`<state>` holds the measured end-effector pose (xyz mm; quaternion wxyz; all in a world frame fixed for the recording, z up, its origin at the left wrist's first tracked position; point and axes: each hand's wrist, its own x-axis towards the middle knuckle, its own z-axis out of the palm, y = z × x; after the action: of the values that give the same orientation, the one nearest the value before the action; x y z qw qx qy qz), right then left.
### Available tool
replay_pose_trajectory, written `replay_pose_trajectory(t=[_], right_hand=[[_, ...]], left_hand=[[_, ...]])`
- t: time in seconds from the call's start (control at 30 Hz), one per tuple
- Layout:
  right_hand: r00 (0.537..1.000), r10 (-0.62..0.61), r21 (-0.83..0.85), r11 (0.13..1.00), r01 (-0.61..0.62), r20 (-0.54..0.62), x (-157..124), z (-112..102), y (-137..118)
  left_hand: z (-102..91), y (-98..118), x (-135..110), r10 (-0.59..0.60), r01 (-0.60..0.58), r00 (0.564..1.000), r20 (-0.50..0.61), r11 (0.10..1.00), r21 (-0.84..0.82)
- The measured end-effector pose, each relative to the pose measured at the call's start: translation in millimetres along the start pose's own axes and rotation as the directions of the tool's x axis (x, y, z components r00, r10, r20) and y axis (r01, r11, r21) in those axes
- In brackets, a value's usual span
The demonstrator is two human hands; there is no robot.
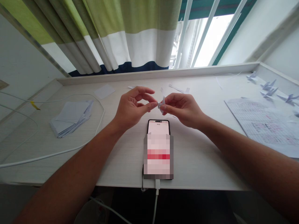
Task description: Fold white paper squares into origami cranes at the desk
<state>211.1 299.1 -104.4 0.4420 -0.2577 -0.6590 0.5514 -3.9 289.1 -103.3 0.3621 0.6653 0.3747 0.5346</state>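
Between my two hands is a small folded white paper crane (163,101), held above the desk just beyond the phone. My right hand (182,107) pinches its body between thumb and fingers. From the left, the thumb and a fingertip of my left hand (134,105) close on a small end of the same paper, while its other fingers curve loosely above. Part of the crane is hidden by my right thumb and fingers. Below the hands lies a phone (158,127) with its screen lit and partly blurred.
A stack of white paper squares (72,116) lies left, with a single sheet (105,91) behind it. White cables (70,150) loop across the left side. Several folded paper cranes (268,88) stand at the right rear, beyond written sheets (261,124). Paper scraps (179,89) lie behind my hands.
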Motion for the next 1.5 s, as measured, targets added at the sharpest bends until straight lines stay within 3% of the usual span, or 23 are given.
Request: replay_pose_trajectory(t=[0.23, 0.47, 0.57, 0.7, 1.0, 1.27, 1.5], right_hand=[[1.000, -0.013, -0.014, 1.000, 0.013, -0.017, 0, 1, -2], [1.000, -0.011, -0.025, 1.000, 0.010, -0.016, 1, 0, 0], [1.000, -0.007, -0.018, 1.000, 0.007, -0.011, 0, -1, 2], [1.000, 0.006, -0.011, 1.000, -0.006, -0.010, 0, 0, 3], [1.000, 0.005, -0.043, 0.999, -0.004, 0.005, 0, 0, 3], [1.000, -0.002, -0.041, 0.999, 0.002, 0.005, 0, 1, 0], [1.000, 0.023, -0.016, 1.000, -0.023, -0.005, 0, 1, 0]], left_hand=[[1.2, 7, 0, -0.042, 0.041, 0.999, -0.020, 0.999, -0.021], [0.8, -1, 0, -0.123, 0.131, 0.990, 0.065, 0.981, -0.143], [0.5, -1, 1, -0.157, 0.165, 0.984, 0.083, 0.981, -0.103], [0.2, -1, 1, -0.131, 0.129, 0.985, 0.112, 0.991, 0.018], [-3.0, -2, 1, -0.099, 0.095, 0.987, 0.129, 0.995, 0.041], [-2.3, -3, 0, 0.028, -0.043, 0.996, 0.088, 0.984, 0.172], [1.7, -1, -1, -0.016, 0.010, 0.997, 0.078, 0.997, 0.073]])
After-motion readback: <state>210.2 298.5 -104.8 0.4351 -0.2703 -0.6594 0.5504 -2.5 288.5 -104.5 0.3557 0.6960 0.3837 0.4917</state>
